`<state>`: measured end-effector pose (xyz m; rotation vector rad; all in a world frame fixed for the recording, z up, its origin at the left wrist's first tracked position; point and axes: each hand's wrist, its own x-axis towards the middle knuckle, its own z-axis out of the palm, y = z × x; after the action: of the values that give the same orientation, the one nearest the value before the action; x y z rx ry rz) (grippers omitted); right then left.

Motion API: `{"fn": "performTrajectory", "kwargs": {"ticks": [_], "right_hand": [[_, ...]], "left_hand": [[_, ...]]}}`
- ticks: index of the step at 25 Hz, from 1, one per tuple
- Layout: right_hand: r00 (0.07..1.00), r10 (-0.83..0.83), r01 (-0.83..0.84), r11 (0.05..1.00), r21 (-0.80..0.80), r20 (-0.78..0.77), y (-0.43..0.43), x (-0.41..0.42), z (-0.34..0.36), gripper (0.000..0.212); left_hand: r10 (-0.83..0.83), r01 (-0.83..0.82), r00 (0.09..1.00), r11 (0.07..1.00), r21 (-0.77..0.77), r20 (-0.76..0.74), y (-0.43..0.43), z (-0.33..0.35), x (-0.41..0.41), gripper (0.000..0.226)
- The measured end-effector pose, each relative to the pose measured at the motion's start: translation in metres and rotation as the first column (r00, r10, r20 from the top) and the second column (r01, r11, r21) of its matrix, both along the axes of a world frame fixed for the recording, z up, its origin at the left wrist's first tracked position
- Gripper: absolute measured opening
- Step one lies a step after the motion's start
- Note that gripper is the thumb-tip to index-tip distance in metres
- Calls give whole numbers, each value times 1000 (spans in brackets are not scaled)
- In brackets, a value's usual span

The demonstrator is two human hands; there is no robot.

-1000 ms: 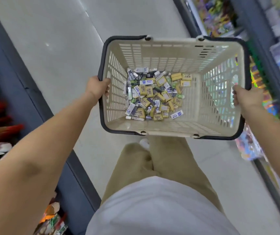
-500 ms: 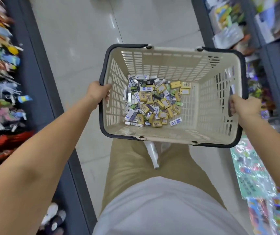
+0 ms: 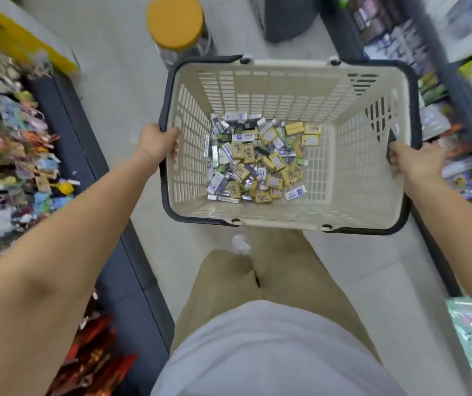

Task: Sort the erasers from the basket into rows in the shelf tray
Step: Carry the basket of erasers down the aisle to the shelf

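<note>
So basically nothing was sorted at this point. Closest to the camera there was just the person's white shirt [image 3: 257, 352], tan trousers [image 3: 257, 287] and the tip of a white shoe [image 3: 240, 243] on the pale floor [image 3: 109, 81]. Just past that, the cream basket [image 3: 272, 90] was held out in front and off the floor. The left hand [image 3: 159, 144] had its fingers wrapped over the dark rim on the left side, and the right hand [image 3: 413, 164] was curled round the dark rim on the right, so both were busy carrying. All the erasers [image 3: 257, 164] sat in a loose jumble on the basket bottom, mostly toward the left half: yellow-sleeved ones, white-and-blue ones and a few green bits, no order at all. I couldn't see the shelf tray anywhere, so my read is that the whole job was left: find the tray, put the basket down somewhere, then start laying rows. The aisle looked narrow. There was a rack of colourful hanging stuff [image 3: 8, 138] close on the left and packed shelves [image 3: 429, 61] on the right, both too blurry to make out. Further up the aisle, a jar with a yellow lid [image 3: 175, 21] stood on the floor just beyond the basket's far left corner. A dark bin [image 3: 289, 15] stood next to it, and I'd guess both could get in the way of walking on.
</note>
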<state>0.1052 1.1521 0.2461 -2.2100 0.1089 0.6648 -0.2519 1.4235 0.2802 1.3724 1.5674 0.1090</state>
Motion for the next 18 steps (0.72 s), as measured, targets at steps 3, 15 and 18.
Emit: {"fn": "performTrajectory", "kwargs": {"ticks": [3, 15, 18], "right_hand": [[1000, -6, 6, 1000, 19, -5, 83, 25, -8, 12], [996, -76, 77, 997, -25, 49, 360, 141, 28, 17], [986, -163, 162, 986, 31, 28, 419, 168, 26, 22]], "left_hand": [[18, -18, 1000, 1000, 2, -1, 83, -5, 27, 16], [-84, 84, 996, 996, 24, -8, 396, -11, 178, 19], [-145, 145, 989, 989, 38, -6, 477, -5, 229, 20]]}}
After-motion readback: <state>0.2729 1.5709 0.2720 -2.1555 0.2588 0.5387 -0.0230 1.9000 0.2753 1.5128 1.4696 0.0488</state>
